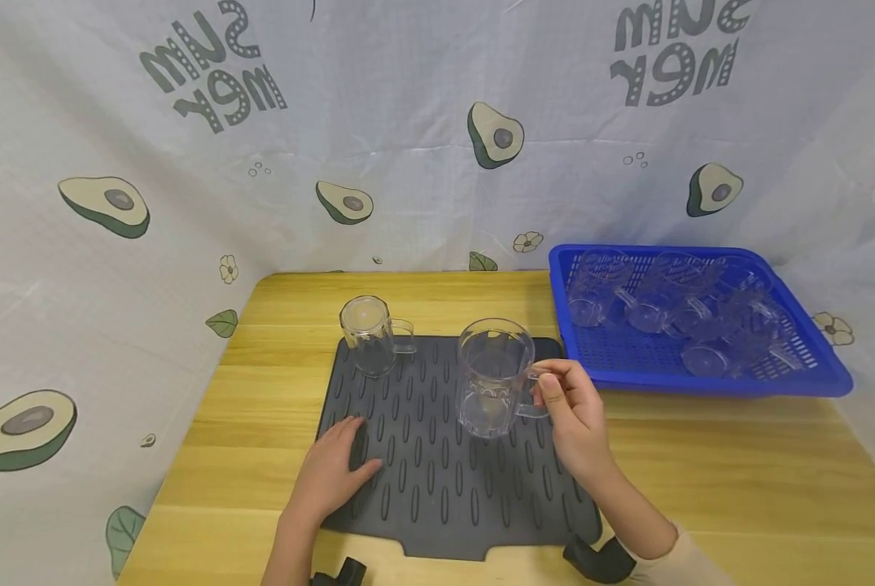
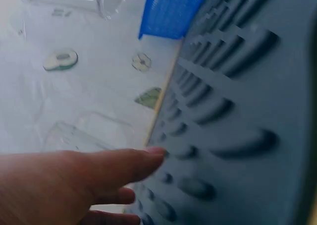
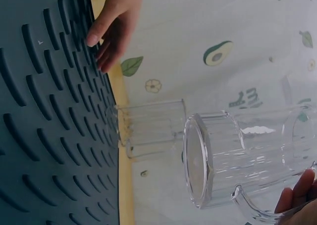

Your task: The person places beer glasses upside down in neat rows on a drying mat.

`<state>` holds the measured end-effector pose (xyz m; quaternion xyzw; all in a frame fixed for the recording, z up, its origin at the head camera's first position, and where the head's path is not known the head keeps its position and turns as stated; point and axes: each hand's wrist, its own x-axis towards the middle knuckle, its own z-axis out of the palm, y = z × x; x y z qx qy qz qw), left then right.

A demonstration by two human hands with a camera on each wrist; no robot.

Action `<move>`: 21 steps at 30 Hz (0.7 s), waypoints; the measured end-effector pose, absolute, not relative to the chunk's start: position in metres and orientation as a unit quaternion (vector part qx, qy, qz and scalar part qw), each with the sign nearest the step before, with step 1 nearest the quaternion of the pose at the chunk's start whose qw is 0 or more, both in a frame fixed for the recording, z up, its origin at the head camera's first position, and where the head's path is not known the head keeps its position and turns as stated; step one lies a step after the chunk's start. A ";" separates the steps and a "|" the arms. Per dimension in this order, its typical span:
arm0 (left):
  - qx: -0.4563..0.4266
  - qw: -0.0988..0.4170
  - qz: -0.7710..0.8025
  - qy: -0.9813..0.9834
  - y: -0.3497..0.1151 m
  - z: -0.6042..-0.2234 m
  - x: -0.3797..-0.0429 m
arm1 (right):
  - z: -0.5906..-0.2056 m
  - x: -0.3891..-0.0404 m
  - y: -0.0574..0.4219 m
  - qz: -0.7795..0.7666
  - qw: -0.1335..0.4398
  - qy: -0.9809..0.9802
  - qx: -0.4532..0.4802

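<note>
My right hand (image 1: 578,419) pinches the handle of a clear mug (image 1: 488,407), thumb on top. The mug is mouth up, and in the right wrist view its thick base (image 3: 198,160) faces the dark ribbed drying mat (image 1: 430,488) with a space between. By the mat's left edge lies my left hand (image 1: 330,468), fingers spread loosely and holding nothing. Another clear mug (image 1: 373,342) stands mouth down at the mat's far left corner, its handle pointing right.
A blue plastic basket (image 1: 613,381) at the back right holds several clear mugs (image 1: 704,358). Beneath everything is a wooden table (image 1: 239,456). A printed cloth (image 1: 422,106) hangs behind and at the sides. Black wrist mounts (image 1: 601,561) show at the bottom.
</note>
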<state>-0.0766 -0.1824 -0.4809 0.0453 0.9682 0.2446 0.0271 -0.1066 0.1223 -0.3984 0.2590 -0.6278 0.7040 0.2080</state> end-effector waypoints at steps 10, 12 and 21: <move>0.140 0.046 0.309 0.940 -0.146 -0.459 -0.099 | -0.396 -0.106 0.121 0.702 0.210 -0.632 0.251; 0.160 0.061 0.342 0.924 -0.139 -0.459 -0.102 | -0.396 -0.106 0.120 0.704 0.210 -0.633 0.245; 0.224 0.190 0.478 0.828 -0.114 -0.466 -0.104 | -0.400 -0.104 0.117 0.706 0.211 -0.631 0.242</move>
